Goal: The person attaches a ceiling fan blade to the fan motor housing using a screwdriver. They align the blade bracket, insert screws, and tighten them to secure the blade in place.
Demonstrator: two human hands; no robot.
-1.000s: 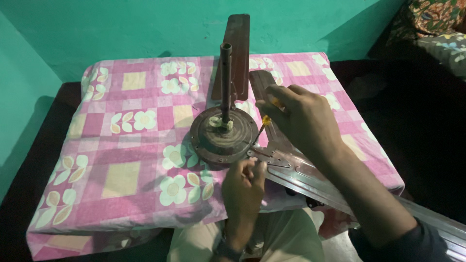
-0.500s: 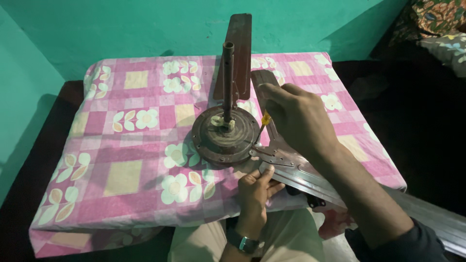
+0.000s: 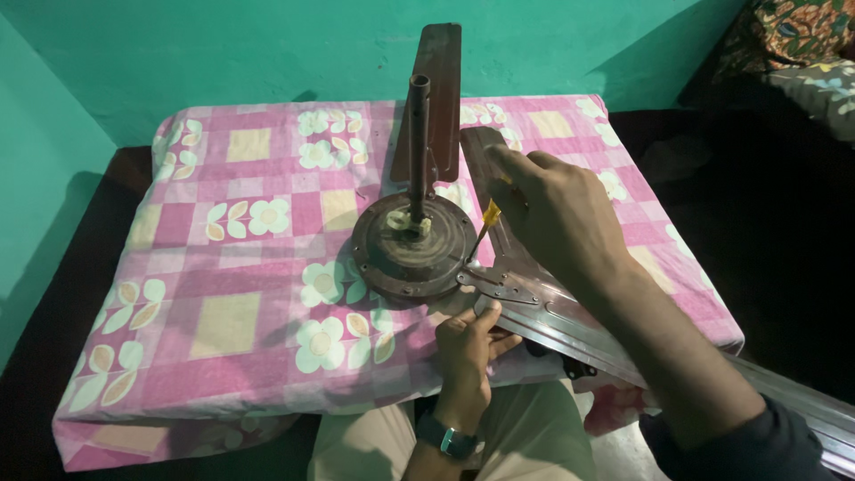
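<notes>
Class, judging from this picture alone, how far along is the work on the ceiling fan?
Done: nothing visibly removed. In hand: right hand drives a yellow screwdriver at the blade bracket beside the motor; left hand steadies the near blade. Left: the far blade remains attached.

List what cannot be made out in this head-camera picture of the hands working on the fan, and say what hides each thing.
- Screwdriver handle: head view, wrapped inside the right hand.
- Screwdriver tip and screw at the blade bracket: too small and dim.
- Near fan blade: far end cut off by the lower right edge.
- Left hand fingertips: tucked under the blade's edge.
</notes>
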